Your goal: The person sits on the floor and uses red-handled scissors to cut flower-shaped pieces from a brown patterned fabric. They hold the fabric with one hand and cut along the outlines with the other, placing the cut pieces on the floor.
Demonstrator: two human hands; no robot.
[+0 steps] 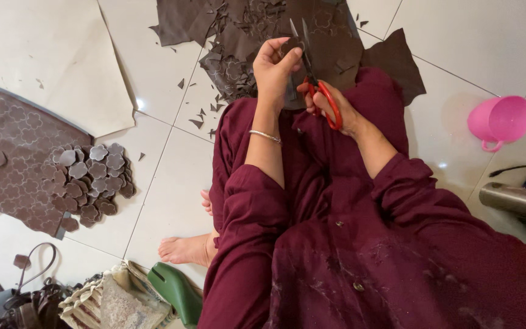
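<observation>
The left hand (273,67) pinches a small leather piece (290,46), thin and floppy, by its edge; just beside it, the right hand (342,109) grips red-handled scissors (318,85).

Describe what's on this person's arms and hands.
Both arms wear loose dark maroon sleeves, pushed up so the forearms are bare. The left wrist carries a thin silver bangle. The left hand and right hand wear no gloves; no rings are visible.

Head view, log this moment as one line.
left hand holds brown cutout | right hand works red scissors | cut pile on floor
</observation>
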